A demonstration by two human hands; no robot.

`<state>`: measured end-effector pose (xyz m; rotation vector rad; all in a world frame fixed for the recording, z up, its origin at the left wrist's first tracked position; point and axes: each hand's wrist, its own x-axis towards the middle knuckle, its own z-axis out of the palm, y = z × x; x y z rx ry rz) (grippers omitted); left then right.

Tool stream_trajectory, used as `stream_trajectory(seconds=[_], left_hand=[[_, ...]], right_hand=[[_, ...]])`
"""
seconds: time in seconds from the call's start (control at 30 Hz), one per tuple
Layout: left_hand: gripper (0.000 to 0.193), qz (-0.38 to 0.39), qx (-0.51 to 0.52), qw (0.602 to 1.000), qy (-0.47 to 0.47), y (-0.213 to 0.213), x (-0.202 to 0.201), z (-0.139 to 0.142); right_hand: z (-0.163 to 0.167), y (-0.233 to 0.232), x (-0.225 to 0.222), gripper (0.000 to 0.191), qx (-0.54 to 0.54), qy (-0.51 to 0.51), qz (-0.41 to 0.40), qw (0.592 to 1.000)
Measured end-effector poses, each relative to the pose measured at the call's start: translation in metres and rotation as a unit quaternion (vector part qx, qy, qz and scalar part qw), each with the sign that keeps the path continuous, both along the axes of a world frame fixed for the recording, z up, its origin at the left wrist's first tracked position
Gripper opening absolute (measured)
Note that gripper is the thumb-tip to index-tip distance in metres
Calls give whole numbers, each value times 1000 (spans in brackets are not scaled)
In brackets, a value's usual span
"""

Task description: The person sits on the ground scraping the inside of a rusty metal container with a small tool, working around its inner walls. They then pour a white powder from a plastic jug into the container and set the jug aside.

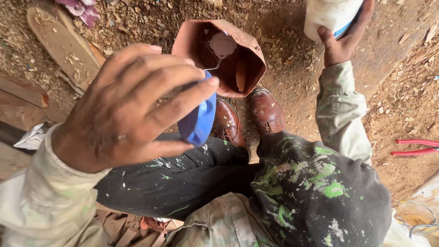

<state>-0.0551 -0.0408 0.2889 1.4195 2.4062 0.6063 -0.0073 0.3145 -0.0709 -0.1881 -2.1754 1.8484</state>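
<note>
Fingers [183,87] of the left hand [119,114] gripped a blue lid [199,121].
Right hand [343,39] clasped the opened white jar [329,16], upper right; bucket [215,55] waited below.

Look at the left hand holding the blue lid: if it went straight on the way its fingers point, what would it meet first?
Probably the brown open container on the ground, just beyond the left hand and its blue lid; depth is unclear, so the hand may pass above it.

White cylindrical plastic container [330,16] with a blue band at its lower edge: sat at the top right of the view, gripped in the right hand [343,39], its top cut off by the frame. Round blue plastic lid [199,120], possibly belonging to that container: was pinched in the left hand [123,110], seen edge-on.
</note>
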Motion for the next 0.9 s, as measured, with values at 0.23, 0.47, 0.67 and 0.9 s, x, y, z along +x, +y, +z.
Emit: stream_trajectory(seconds=[0.23,0.47,0.67,0.9], left_hand=[[100,14,-76,997,-5,-20,-1,-74],[100,8,-51,999,-12,-37,-4,-88],[99,3,-44,998,-35,-32,-10,-80],[99,8,-54,998,-28,-36,-5,-82]], right_hand=[[-3,13,24,123,187,-1,45,981],[-12,20,52,115,175,-37,60,982],[-13,16,67,119,202,-40,36,978],[-9,8,84,116,256,-66,-17,964]])
